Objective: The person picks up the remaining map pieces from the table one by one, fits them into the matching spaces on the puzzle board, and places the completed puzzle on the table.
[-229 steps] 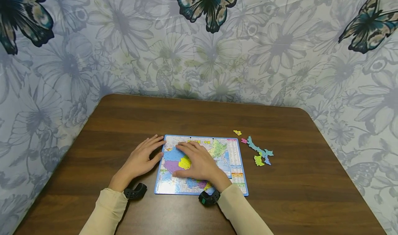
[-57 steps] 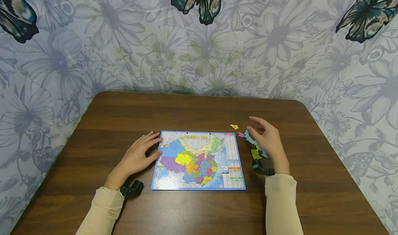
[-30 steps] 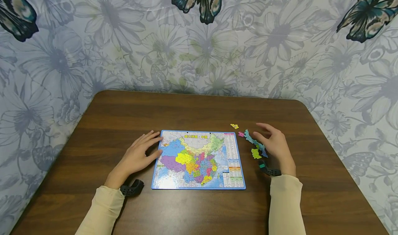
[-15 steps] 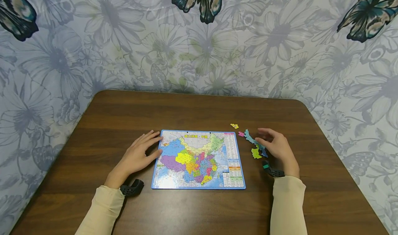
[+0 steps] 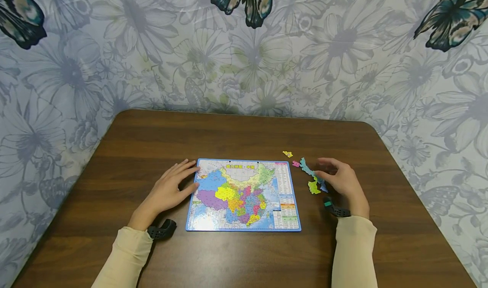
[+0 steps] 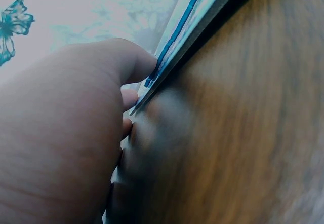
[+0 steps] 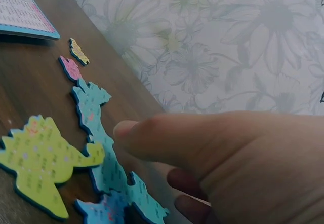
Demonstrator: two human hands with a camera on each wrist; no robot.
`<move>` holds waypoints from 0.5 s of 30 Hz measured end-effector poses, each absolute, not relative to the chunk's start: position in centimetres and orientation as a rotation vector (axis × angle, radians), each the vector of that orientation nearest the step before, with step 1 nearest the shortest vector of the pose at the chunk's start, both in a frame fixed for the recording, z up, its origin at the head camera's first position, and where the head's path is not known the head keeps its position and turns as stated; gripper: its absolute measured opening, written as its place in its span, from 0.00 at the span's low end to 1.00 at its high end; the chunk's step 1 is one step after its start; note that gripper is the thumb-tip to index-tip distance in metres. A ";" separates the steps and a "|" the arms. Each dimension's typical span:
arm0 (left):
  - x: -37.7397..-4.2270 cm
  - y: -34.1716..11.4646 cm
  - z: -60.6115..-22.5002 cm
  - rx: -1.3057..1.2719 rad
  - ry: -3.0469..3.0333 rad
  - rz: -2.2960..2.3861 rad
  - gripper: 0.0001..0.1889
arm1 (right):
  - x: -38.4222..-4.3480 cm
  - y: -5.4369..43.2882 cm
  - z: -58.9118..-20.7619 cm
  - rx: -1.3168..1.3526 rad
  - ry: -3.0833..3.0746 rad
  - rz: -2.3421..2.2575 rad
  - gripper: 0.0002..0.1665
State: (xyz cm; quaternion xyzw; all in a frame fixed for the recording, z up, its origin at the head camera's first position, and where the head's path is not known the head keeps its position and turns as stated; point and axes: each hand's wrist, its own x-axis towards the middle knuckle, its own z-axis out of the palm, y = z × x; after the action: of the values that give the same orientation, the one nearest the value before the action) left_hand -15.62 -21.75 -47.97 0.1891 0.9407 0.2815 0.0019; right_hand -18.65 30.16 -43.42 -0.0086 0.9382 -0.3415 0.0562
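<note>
A map jigsaw board [image 5: 286, 225] with a blue rim and coloured map pieces lies flat on the table. My left hand [image 5: 167, 190] rests at its left edge, fingers extended; in the left wrist view the thumb [image 6: 136, 62] touches the board's edge. To the right of the board, my right hand [image 5: 343, 182] hovers at the loose puzzle pieces with fingers loosely bent. Its thumb [image 7: 147, 135] is beside the long teal puzzle piece [image 7: 98, 115]. A lime-green piece [image 7: 40, 158] and a blue piece [image 7: 104, 210] lie close by; the other right fingers are partly hidden.
A pink puzzle piece [image 5: 295, 164] and a yellow one [image 5: 287, 154] lie beyond the board's upper right corner. The brown wooden table [image 5: 236, 258] ends at a wall [image 5: 152, 67] covered with flowers and butterflies. Each wrist wears a black band [image 5: 162, 230].
From over the board, my right hand has moved right to the loose pieces, then slightly back toward me with its fingers drawing closer together. The left hand stays at the board's edge.
</note>
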 end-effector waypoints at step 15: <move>-15.7 -21.7 -48.0 0.588 2.949 0.895 0.30 | -18.4 31.1 -43.7 0.002 2.825 -0.972 0.34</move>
State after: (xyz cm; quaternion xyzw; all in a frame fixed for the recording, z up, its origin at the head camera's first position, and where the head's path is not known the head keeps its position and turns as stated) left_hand -15.68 -21.73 -48.02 0.1874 0.9400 0.2852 0.0021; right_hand -18.44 31.06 -43.71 0.0006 0.9428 -0.3243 0.0771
